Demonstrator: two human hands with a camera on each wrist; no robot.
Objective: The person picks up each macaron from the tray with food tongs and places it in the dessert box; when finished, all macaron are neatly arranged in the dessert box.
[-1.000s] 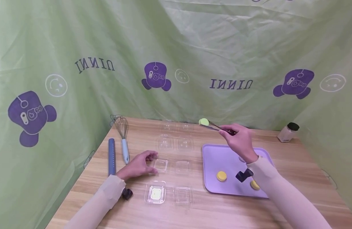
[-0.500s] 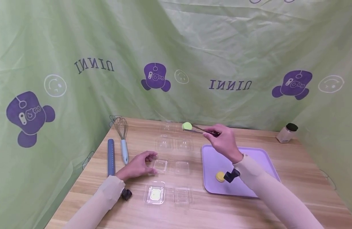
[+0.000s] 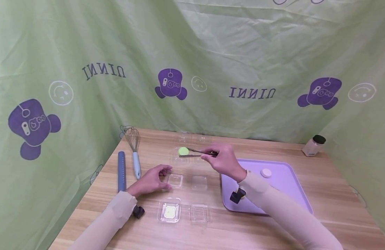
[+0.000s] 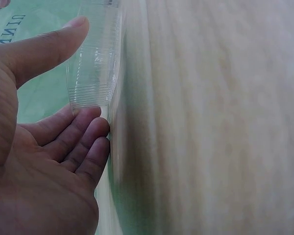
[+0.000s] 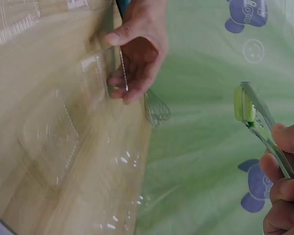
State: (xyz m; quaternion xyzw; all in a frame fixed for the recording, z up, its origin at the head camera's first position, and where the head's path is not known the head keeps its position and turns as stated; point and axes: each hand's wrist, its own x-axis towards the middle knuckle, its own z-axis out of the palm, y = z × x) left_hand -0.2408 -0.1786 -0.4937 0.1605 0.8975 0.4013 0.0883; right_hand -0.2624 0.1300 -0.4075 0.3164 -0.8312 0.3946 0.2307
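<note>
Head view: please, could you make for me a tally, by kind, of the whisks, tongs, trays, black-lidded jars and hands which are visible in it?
Balloon whisk: 1
Tongs: 1
Lavender tray: 1
Black-lidded jar: 1
Hands: 2 (left hand, right hand)
Total: 6

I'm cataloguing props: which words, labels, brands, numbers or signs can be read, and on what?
"INNIU": green curtain, left of centre; letters look flipped.
"INNIU": same curtain, right of centre, likewise flipped.
Left wrist view: curtain lettering, incomplete.
Marks on the blue strip: too small to read; jar: none readable.
</note>
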